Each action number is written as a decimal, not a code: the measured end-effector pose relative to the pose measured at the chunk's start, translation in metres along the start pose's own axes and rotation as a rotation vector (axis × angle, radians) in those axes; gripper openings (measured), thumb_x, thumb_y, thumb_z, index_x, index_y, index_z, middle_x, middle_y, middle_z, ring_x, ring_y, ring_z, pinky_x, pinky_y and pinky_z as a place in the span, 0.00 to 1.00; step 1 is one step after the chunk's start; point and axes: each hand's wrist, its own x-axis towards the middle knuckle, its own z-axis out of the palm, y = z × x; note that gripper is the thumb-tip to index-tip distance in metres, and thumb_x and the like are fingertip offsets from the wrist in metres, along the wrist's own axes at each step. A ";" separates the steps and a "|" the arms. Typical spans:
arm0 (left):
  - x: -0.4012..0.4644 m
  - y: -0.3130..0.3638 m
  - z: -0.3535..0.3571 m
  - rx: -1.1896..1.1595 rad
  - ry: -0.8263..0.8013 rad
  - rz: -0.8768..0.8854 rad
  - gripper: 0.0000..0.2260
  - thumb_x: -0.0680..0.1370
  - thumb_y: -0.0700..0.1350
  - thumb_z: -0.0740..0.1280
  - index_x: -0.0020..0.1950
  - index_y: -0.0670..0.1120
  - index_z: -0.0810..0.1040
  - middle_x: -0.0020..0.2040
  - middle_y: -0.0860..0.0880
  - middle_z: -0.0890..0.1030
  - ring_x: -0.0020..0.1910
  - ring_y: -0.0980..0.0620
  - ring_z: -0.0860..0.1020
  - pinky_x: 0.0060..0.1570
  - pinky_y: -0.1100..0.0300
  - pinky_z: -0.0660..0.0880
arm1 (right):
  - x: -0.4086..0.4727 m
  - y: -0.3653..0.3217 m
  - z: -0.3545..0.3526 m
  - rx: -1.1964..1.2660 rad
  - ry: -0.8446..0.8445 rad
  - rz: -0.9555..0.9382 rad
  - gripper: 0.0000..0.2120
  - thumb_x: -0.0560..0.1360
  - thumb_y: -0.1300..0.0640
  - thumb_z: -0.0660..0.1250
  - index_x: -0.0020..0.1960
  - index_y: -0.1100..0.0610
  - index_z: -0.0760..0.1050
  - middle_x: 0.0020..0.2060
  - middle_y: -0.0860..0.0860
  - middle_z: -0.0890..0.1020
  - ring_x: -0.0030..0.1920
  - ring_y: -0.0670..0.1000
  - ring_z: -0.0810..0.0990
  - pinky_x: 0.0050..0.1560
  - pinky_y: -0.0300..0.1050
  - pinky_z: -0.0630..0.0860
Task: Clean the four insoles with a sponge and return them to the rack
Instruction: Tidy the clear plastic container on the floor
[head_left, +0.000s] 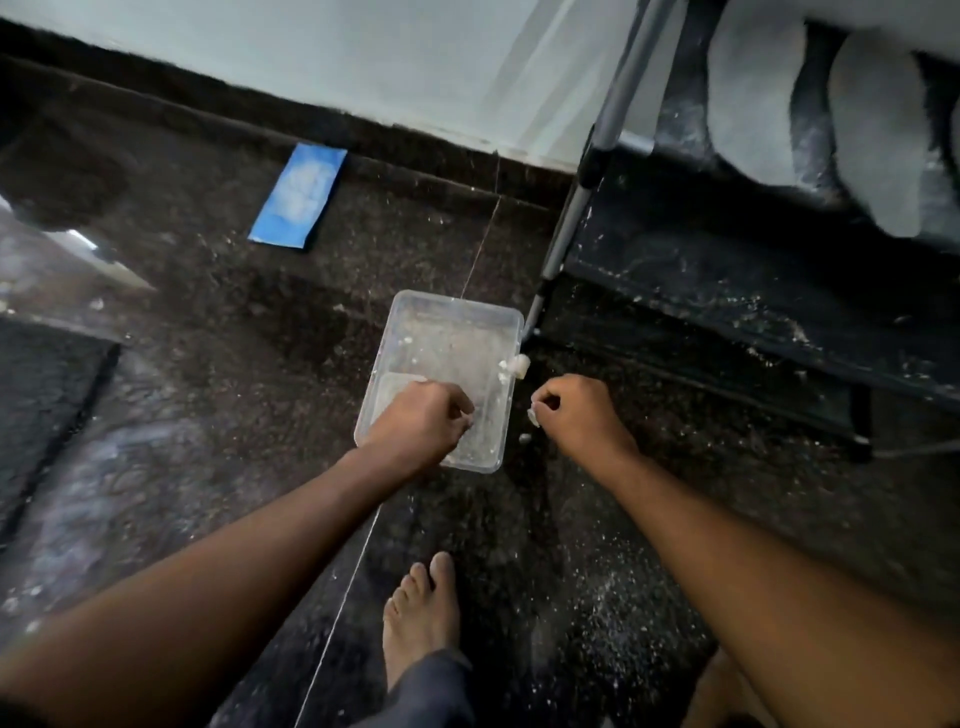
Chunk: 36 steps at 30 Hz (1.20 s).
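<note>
Suds and cloudy water sit in the clear plastic tub (451, 332) on the dark speckled floor (260, 322), in the middle of the scene just left of the rack's (727, 291) near leg. A white blob of foam (514, 366) clings to the tub's right rim, and smaller white flecks dot its inner walls. My left hand (418, 423) hangs over the near part of the tub with its fingers curled in tight; I cannot tell whether anything is inside them. My right hand (579, 410) is just right of the tub, above the floor, with its fingers curled and pinching a small white scrap (533, 415) at their tips, too small to name. Two grey insoles (810, 114) lie side by side on the rack's upper shelf at far right, and the black shelf below them is spattered with white specks. A blue packet (298, 195) lies far left on the floor, near the pale wall (311, 47). My bare foot (418, 618) rests on the floor near me, beside a scatter of white specks.
</note>
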 end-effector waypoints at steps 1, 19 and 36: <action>0.001 -0.001 0.006 -0.001 -0.010 0.004 0.08 0.79 0.45 0.72 0.58 0.47 0.86 0.52 0.47 0.86 0.52 0.50 0.83 0.51 0.62 0.75 | -0.001 0.004 0.005 0.010 -0.018 0.011 0.05 0.75 0.62 0.69 0.44 0.59 0.84 0.41 0.51 0.83 0.34 0.41 0.78 0.31 0.24 0.69; 0.052 -0.001 0.071 0.047 -0.026 0.050 0.10 0.78 0.47 0.73 0.59 0.49 0.85 0.54 0.48 0.86 0.54 0.47 0.83 0.56 0.53 0.79 | 0.049 0.076 0.063 -0.167 -0.076 -0.079 0.12 0.69 0.71 0.68 0.49 0.61 0.83 0.46 0.56 0.81 0.48 0.57 0.79 0.47 0.50 0.77; 0.031 -0.061 0.056 -0.051 0.101 -0.135 0.12 0.77 0.41 0.71 0.60 0.47 0.85 0.55 0.44 0.85 0.58 0.44 0.81 0.59 0.54 0.74 | 0.043 0.015 0.092 -0.125 -0.053 -0.126 0.11 0.69 0.53 0.67 0.39 0.62 0.77 0.41 0.60 0.78 0.43 0.61 0.78 0.41 0.47 0.72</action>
